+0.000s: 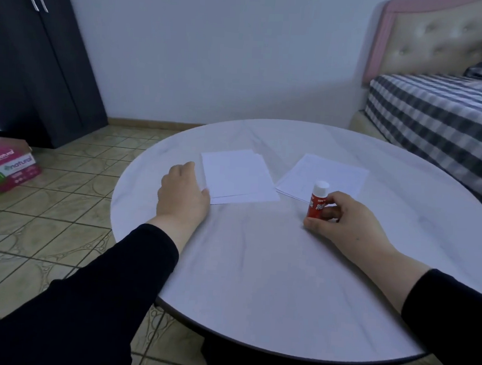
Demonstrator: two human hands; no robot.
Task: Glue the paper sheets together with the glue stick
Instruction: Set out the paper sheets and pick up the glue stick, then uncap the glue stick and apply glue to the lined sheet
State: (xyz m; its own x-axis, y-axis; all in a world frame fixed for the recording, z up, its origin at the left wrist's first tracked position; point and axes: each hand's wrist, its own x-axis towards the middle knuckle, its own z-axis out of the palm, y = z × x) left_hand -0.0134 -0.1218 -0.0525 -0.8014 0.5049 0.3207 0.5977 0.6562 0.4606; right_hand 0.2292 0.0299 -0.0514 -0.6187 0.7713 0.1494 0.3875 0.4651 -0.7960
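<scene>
- Glue stick (pixel 317 200): in the head view we see it standing upright on the round white table (pixel 255 283), red body with white lettering, white cap on top, just in front of the near corner of the right-hand paper.
- Our right hand (pixel 346 215) is closed around the lower body of the glue stick, thumb on the near side and fingers curled round the far side; its base seems to rest on the tabletop, though we cannot tell for sure.
- Our left hand (pixel 183 192) lies palm down on the table, fingers loosely bent, holding nothing; the thumb side touches the near left edge of the left paper stack (pixel 237 176).
- That left stack is made of at least two white sheets, slightly fanned, so that the lower sheet shows along the near and right edges.
- A second set of white sheets, the right paper stack (pixel 326 174), lies flat and turned at an angle, near the left stack but apart from it, with bare table between.
- Both our forearms wear dark sleeves (pixel 118 282) reaching to the wrists.
- Beyond the table we see a tiled floor (pixel 45 225), a dark wardrobe (pixel 37 62) at the left, a pink and green carton (pixel 4 168) on the floor, and a bed (pixel 438 110) with a checked cover at the right.
</scene>
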